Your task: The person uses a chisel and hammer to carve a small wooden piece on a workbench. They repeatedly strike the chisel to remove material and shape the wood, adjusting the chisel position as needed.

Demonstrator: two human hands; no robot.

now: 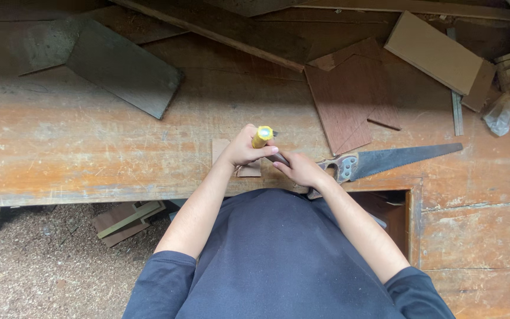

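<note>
Dark blue shirt [284, 260] and two bare forearms fill the bottom of the view, closest to the lens, and both arms reach forward to meet at the near edge of the workbench [90, 147].

Starting at the fingers: those of the left hand [244, 147] are curled fully shut around a yellow-handled tool [261, 136], most likely a chisel, held nearly upright so its round yellow butt faces the camera. The right hand [300, 170] sits just beside it, its fingers closed around a dark, narrow part that runs toward the left hand; I cannot tell whether that is the tool's shank or a separate piece. Under the left hand lies a small thin wooden piece [222, 155], flat on the bench right at its front edge, partly covered by the palm.

To my eye the step in hand is setting the tool's tip on that small piece, with both hands steadying it. A clean cut would call for the tip placed square on its line and the wood kept from sliding toward the edge.

Both elbows are bent and tucked near the body, the forearms converge in a V, and the wrists are low over the bench.

Farther out, a handsaw [385, 160] lies flat just right of the right hand, with its blade pointing away to the right. Beyond it rest a reddish plywood offcut [346, 100] and a pale board [438, 56], and a grey slab [122, 68] lies far left.
</note>
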